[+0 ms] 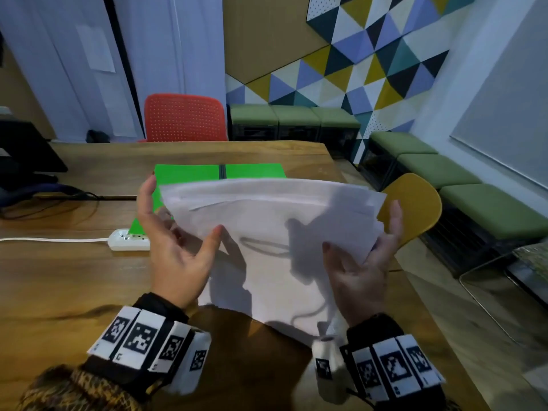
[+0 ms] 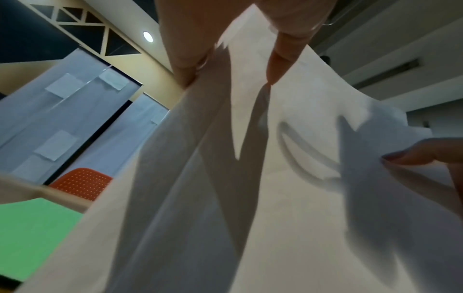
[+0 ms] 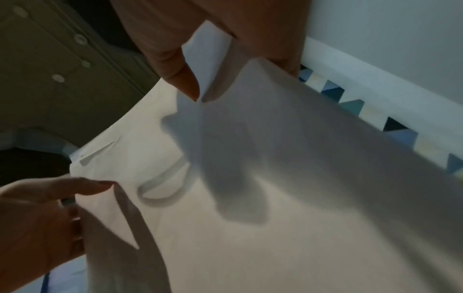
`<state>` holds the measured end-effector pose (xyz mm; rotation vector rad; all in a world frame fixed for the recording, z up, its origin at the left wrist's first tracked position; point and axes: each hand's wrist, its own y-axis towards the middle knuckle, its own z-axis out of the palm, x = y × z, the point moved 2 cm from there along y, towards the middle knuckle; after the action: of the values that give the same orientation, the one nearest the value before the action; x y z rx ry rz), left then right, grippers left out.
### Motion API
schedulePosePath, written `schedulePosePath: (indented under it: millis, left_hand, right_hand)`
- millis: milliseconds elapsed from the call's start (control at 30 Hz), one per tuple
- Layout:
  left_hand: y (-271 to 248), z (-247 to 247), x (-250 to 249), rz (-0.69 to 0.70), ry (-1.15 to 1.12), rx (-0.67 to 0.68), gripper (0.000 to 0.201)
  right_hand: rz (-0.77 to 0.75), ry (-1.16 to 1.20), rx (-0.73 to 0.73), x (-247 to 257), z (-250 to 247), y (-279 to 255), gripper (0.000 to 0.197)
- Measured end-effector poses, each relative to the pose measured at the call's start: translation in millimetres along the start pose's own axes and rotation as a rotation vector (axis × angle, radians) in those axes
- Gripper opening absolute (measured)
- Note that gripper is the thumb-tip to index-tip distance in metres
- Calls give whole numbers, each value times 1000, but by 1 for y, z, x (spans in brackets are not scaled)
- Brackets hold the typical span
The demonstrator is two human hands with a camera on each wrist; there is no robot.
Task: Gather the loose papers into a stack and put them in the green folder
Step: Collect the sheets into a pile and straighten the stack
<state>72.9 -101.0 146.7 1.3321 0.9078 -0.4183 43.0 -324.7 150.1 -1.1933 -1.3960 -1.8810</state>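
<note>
A stack of white papers [image 1: 272, 221] stands tilted on the wooden table [image 1: 74, 277], its lower edge resting on the top, with the sheets unevenly aligned. My left hand [image 1: 185, 215] holds the stack's left side, thumb on the front and fingers behind. On the right side my right hand [image 1: 361, 226] pinches the sheets the same way, thumb in front. The wrist views show the papers [image 2: 275, 198] [image 3: 250, 198] close up between thumbs and fingers. The green folder [image 1: 189, 171] lies flat on the table behind the papers, mostly hidden by them; a corner of the folder [image 2: 32, 234] shows in the left wrist view.
A white power strip [image 1: 129, 240] with its cable lies left of the folder. Black equipment [image 1: 26, 152] and wires sit at the table's far left. A red chair [image 1: 185, 118] stands behind the table and a yellow chair [image 1: 415, 209] at its right edge. Green benches [image 1: 489, 209] line the wall.
</note>
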Motion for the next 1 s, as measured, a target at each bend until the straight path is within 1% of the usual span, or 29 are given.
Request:
schedulePosePath:
  millis: [33, 100, 167, 200, 233, 300, 333, 400, 467, 500, 567, 633, 667, 767, 833, 867, 933, 967, 1000]
  left_hand:
    - [0, 4, -4, 51, 65, 8, 94]
    - [2, 11, -15, 151, 176, 35, 94]
    - [8, 15, -24, 206, 219, 53, 89]
    - [10, 14, -27, 215, 247, 61, 85]
    - [12, 12, -29, 217, 285, 82, 82]
    - [13, 7, -27, 188, 386, 129, 72]
    - [14, 4, -24, 157, 419, 135, 67]
    - [14, 1, -21, 118, 444, 113, 63]
    - [15, 4, -24, 148, 456, 114, 61]
    - [15, 6, -26, 169, 463, 128, 60]
    - [16, 8, -27, 177, 465, 149, 61]
    - [17, 5, -25, 130, 451, 156, 64]
    - [17, 5, -24, 114, 433, 161, 66]
    - [15, 6, -27, 83, 348, 185, 72]
    - [15, 8, -28, 38, 273, 173, 79]
    - [15, 8, -25, -18, 189, 159, 84]
    - [15, 6, -13, -208, -43, 153, 93]
    - [13, 7, -4, -318, -127, 175, 87]
    - [11, 11, 2, -392, -151, 202, 69]
  right_hand:
    - [-48, -21, -10, 3, 3, 0, 102]
    - [-185, -108, -43, 14, 12, 3, 102]
    - [-323, -299, -62, 25, 18, 8, 92]
    - [-361, -407, -50, 28, 19, 10, 85]
    - [-368, -492, -27, 28, 18, 11, 78]
    - [-304, -535, 8, 28, 13, 14, 67]
    - [-264, -526, 2, 27, 9, 14, 66]
    - [-235, -513, -5, 27, 5, 16, 75]
    - [-254, -576, 50, 29, 8, 18, 83]
    - [-261, -624, 80, 29, 10, 18, 81]
    - [-244, -662, 69, 28, 7, 20, 67]
    - [-172, -610, 38, 25, 2, 20, 55]
    - [-149, -581, 46, 24, 1, 19, 55]
    - [-193, -548, 84, 22, 4, 12, 64]
    - [-152, -474, 51, 21, 3, 8, 69]
    - [-102, -404, 21, 21, 1, 6, 73]
    - [17, -219, -8, 10, -5, 5, 87]
    - [78, -128, 10, 4, -6, 5, 91]
    - [129, -81, 39, -1, -4, 5, 86]
